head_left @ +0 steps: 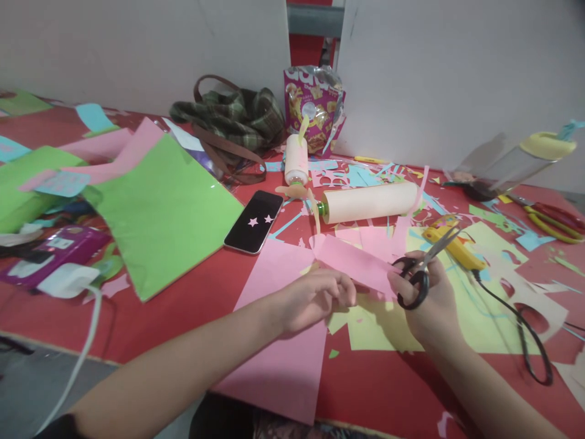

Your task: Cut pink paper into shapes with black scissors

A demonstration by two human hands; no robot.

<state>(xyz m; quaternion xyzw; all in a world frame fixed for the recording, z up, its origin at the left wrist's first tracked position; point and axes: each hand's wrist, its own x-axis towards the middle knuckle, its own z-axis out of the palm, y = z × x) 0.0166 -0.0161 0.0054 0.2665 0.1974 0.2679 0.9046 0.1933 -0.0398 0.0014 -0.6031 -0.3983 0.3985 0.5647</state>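
Observation:
My right hand point(432, 299) is closed on black-handled scissors point(418, 283), blades pointing up and away to the right. A pink paper strip point(354, 262) is pinched under the same hand's thumb and stretches left from it. Just below the strip's left part is my left hand point(315, 299), its fingers loosely bent and slightly apart, with nothing visible in them. Under that hand lies a pink sheet point(278, 341). Beneath my right hand is a pale yellow sheet point(379, 329). Two small pink stars rest on a black phone point(254, 221).
Green paper point(169, 213) lies left, near a purple box point(59, 250) and white charger point(68, 279). Two paper-wrapped bottles point(372, 203) point(297, 158), a snack bag point(313, 110) and plaid bag point(242, 116) are behind. To the right are a yellow glue gun point(452, 244), more scissors point(555, 222) and paper scraps.

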